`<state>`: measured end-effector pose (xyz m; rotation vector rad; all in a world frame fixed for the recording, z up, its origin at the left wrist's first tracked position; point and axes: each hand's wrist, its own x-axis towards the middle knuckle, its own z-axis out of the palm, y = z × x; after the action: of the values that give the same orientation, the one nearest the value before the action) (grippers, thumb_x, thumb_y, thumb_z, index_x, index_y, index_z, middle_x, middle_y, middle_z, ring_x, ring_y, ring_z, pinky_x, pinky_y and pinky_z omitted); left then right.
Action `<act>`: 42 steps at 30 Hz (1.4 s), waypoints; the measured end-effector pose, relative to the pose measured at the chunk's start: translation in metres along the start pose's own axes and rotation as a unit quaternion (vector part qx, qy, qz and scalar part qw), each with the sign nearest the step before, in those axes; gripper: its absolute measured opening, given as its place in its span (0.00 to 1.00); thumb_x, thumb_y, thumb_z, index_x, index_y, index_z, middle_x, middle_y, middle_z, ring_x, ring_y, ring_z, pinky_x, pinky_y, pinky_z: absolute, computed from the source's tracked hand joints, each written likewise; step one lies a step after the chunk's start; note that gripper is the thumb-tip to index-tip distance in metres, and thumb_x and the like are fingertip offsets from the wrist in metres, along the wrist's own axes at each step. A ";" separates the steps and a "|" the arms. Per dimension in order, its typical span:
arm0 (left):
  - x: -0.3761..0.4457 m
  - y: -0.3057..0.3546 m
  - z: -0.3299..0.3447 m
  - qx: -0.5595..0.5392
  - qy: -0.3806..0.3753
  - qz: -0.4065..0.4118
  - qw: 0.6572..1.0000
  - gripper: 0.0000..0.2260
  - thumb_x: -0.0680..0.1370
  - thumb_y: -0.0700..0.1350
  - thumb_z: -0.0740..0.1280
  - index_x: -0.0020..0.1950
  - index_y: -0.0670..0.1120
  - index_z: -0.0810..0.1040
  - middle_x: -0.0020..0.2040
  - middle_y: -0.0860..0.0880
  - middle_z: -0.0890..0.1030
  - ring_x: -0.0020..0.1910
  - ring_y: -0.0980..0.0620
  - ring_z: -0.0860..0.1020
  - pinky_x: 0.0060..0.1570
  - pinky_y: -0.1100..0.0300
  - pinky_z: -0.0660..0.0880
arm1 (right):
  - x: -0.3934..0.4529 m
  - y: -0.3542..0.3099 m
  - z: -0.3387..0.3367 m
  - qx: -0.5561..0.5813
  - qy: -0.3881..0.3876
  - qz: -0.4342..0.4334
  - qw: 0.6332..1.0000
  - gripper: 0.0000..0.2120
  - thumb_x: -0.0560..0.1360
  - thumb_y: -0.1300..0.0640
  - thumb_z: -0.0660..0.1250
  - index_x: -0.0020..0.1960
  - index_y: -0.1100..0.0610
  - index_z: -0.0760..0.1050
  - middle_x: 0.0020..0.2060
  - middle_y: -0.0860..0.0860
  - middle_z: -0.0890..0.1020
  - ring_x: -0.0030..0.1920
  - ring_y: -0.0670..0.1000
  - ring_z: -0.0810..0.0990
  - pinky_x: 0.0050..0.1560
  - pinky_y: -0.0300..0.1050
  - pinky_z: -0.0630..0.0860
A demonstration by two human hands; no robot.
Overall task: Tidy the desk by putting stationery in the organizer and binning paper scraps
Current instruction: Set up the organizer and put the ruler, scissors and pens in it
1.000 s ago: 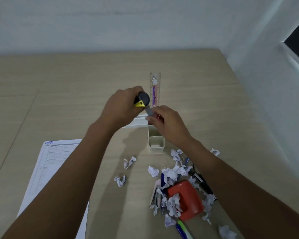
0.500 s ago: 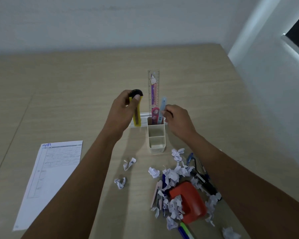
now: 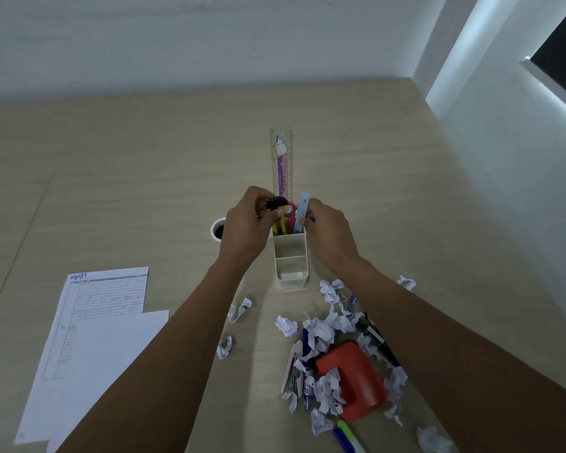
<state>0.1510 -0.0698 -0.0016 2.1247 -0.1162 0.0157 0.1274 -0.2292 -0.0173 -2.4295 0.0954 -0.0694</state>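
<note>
A white desk organizer (image 3: 291, 260) stands mid-desk with a tall clear ruler (image 3: 281, 161), pink scissors (image 3: 291, 213) and a light blue stick (image 3: 300, 212) in its far compartment. My left hand (image 3: 246, 227) grips a yellow and black utility knife (image 3: 279, 214), whose lower end dips into that far compartment. My right hand (image 3: 330, 235) rests against the organizer's right side, fingers curled by the blue stick. Crumpled paper scraps (image 3: 327, 328) lie in front of the organizer over pens and a red hole punch (image 3: 353, 380).
Printed sheets (image 3: 89, 335) lie at the front left. A small white cup (image 3: 217, 229) sits left of my left hand. More pens (image 3: 348, 436) and a pink stapler (image 3: 291, 364) lie near the punch. Wall and window edge are on the right.
My left hand has carried the utility knife rightward and down into the organizer's far compartment. My right hand has stayed beside the organizer. The camera view tilted, revealing the white cup.
</note>
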 end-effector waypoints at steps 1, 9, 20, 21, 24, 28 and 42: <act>-0.002 -0.003 0.004 0.014 0.002 -0.017 1.000 0.10 0.76 0.48 0.73 0.54 0.47 0.77 0.41 0.60 0.79 0.40 0.65 0.77 0.38 0.77 0.71 | 0.001 -0.001 0.001 0.001 0.009 0.001 1.000 0.06 0.81 0.61 0.63 0.56 0.61 0.74 0.52 0.58 0.83 0.50 0.57 0.82 0.47 0.49 0.81; -0.010 -0.025 0.014 0.047 0.000 -0.002 0.999 0.06 0.78 0.45 0.70 0.51 0.46 0.85 0.44 0.52 0.86 0.45 0.55 0.83 0.48 0.56 0.79 | 0.003 -0.005 0.002 0.062 0.046 -0.029 0.997 0.07 0.80 0.62 0.64 0.44 0.60 0.78 0.35 0.49 0.79 0.33 0.44 0.74 0.34 0.38 0.68; -0.015 -0.043 0.009 0.065 0.003 0.025 0.998 0.08 0.77 0.44 0.71 0.55 0.47 0.86 0.47 0.51 0.87 0.46 0.56 0.84 0.48 0.65 0.77 | 0.011 -0.031 -0.020 0.094 0.097 -0.082 0.987 0.07 0.81 0.61 0.63 0.46 0.62 0.76 0.41 0.48 0.81 0.40 0.45 0.80 0.36 0.25 0.72; -0.015 -0.042 0.009 0.052 0.005 0.007 0.999 0.09 0.77 0.45 0.72 0.56 0.45 0.85 0.47 0.51 0.87 0.45 0.56 0.83 0.47 0.65 0.77 | 0.012 -0.030 -0.015 0.091 0.078 -0.078 0.990 0.07 0.81 0.62 0.63 0.46 0.61 0.77 0.40 0.49 0.81 0.38 0.44 0.79 0.36 0.26 0.72; -0.016 -0.040 0.011 0.018 -0.013 -0.060 0.998 0.18 0.76 0.47 0.73 0.64 0.44 0.78 0.51 0.51 0.83 0.46 0.56 0.81 0.47 0.63 0.76 | 0.013 -0.023 0.002 0.072 0.014 -0.056 0.996 0.08 0.80 0.61 0.63 0.46 0.60 0.80 0.39 0.51 0.84 0.38 0.48 0.82 0.39 0.43 0.80; -0.016 -0.046 0.018 0.074 -0.048 -0.089 0.992 0.16 0.78 0.50 0.71 0.62 0.45 0.79 0.54 0.50 0.83 0.49 0.55 0.80 0.46 0.61 0.72 | 0.003 -0.017 0.009 0.059 0.011 -0.050 0.997 0.11 0.80 0.60 0.64 0.54 0.56 0.84 0.47 0.50 0.87 0.44 0.49 0.83 0.49 0.48 0.82; -0.150 -0.073 0.035 0.200 -0.341 -0.177 0.902 0.06 0.73 0.42 0.68 0.41 0.42 0.84 0.42 0.46 0.85 0.41 0.48 0.83 0.41 0.58 0.78 | -0.087 0.045 0.037 0.009 -0.092 0.038 0.995 0.09 0.80 0.62 0.58 0.56 0.55 0.75 0.40 0.51 0.81 0.38 0.51 0.79 0.37 0.44 0.74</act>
<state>0.0066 -0.0494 -0.0903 2.4377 -0.1427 -1.0030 0.0408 -0.2318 -0.0767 -2.3999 0.1035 0.1873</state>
